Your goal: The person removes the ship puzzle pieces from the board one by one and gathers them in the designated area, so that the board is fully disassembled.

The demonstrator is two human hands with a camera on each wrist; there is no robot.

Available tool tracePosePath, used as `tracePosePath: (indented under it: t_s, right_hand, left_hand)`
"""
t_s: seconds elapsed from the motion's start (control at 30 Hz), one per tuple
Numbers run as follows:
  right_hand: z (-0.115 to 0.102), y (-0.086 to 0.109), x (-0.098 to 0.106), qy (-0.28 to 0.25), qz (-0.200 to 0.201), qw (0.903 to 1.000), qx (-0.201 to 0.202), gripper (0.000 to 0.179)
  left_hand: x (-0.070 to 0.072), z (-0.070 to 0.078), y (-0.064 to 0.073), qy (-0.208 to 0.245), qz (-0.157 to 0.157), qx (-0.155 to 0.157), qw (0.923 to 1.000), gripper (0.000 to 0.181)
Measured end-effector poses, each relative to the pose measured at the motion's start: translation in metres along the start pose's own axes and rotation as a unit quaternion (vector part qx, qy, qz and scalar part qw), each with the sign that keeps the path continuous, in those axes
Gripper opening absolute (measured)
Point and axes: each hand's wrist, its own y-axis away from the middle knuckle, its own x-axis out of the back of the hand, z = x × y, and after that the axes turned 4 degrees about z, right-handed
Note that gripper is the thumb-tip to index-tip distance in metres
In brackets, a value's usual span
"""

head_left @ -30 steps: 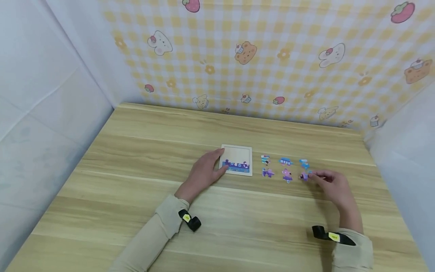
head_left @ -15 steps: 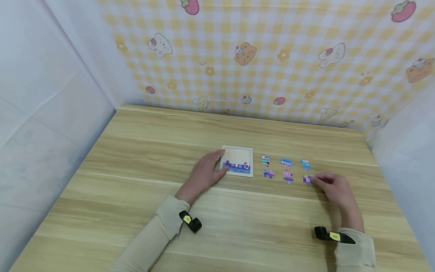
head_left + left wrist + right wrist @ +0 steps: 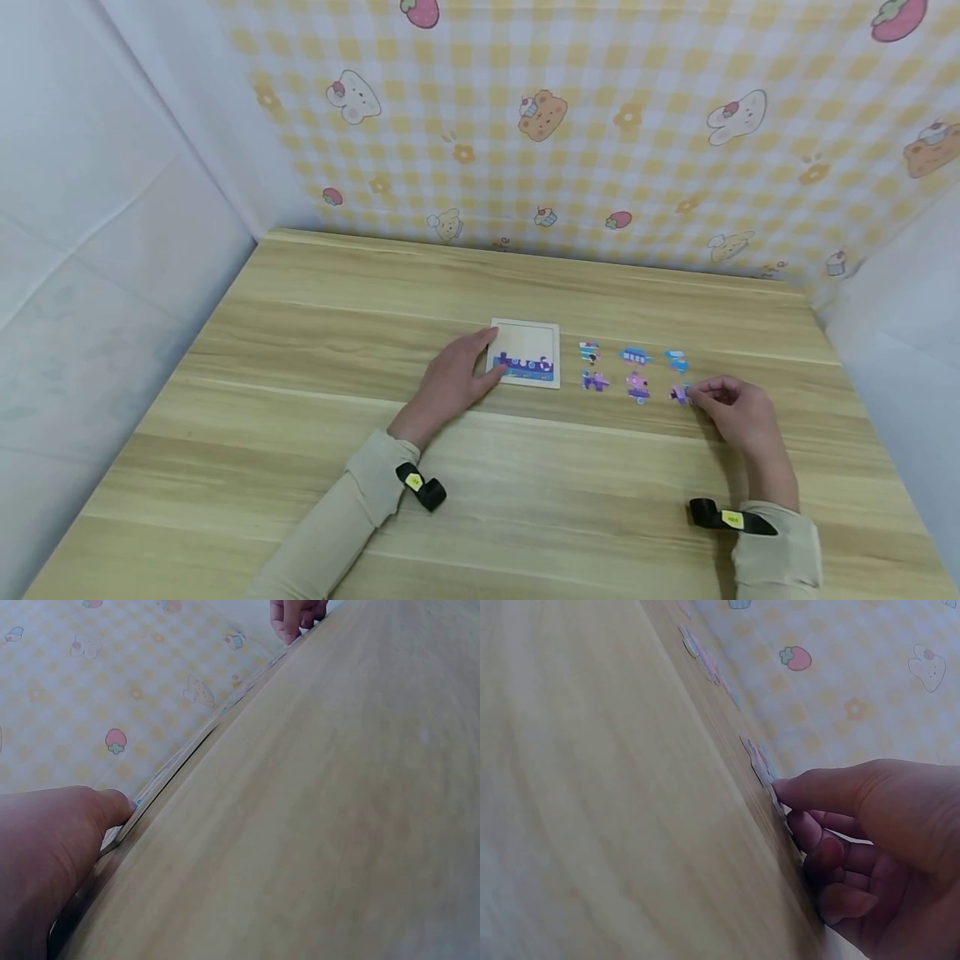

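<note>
In the head view, my left hand point(image 3: 448, 379) rests on the left side of a square puzzle tray point(image 3: 527, 342), thumb and forefinger spread along its rim. The left wrist view shows the thumb point(image 3: 112, 806) on the tray's edge; the other fingers are hidden. A purple and blue strip of joined picture pieces point(image 3: 525, 367) fills the tray's lower part; bare board shows above. My right hand point(image 3: 738, 410) pinches the right end of a purple puzzle piece point(image 3: 679, 394) at table level. In the right wrist view, thumb and forefinger meet at its edge.
Several loose puzzle pieces lie in two rows right of the tray, among them a blue one point(image 3: 636, 357), a pink one point(image 3: 637, 387) and a purple one point(image 3: 595, 381). A checked cloth point(image 3: 585, 167) hangs behind the wooden table point(image 3: 480, 483).
My right hand has shifted the purple puzzle piece slightly to the right and nearer, away from the blue piece above it. My left hand has stayed on the tray.
</note>
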Motion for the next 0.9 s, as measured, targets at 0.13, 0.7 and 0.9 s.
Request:
tracePosePath:
  t_s: [0.13,0.7,0.9]
  right_hand:
    - [-0.003,0.0,0.007,-0.053,0.028,0.9982,0.007,0.03]
    - [-0.085,0.0,-0.038,-0.164,-0.023,0.9818,0.093,0.026]
    - [-0.115,0.002,-0.058,-0.198,-0.059,0.9731,0.102,0.026]
  left_hand:
    - [0.001,0.002,0.001,0.002,0.002,-0.001,1.0,0.07]
    - [0.004,-0.002,0.007,-0.021,0.007,-0.026,0.9994,0.066]
    - [0.005,-0.003,0.006,-0.011,0.014,-0.055,0.9983,0.059]
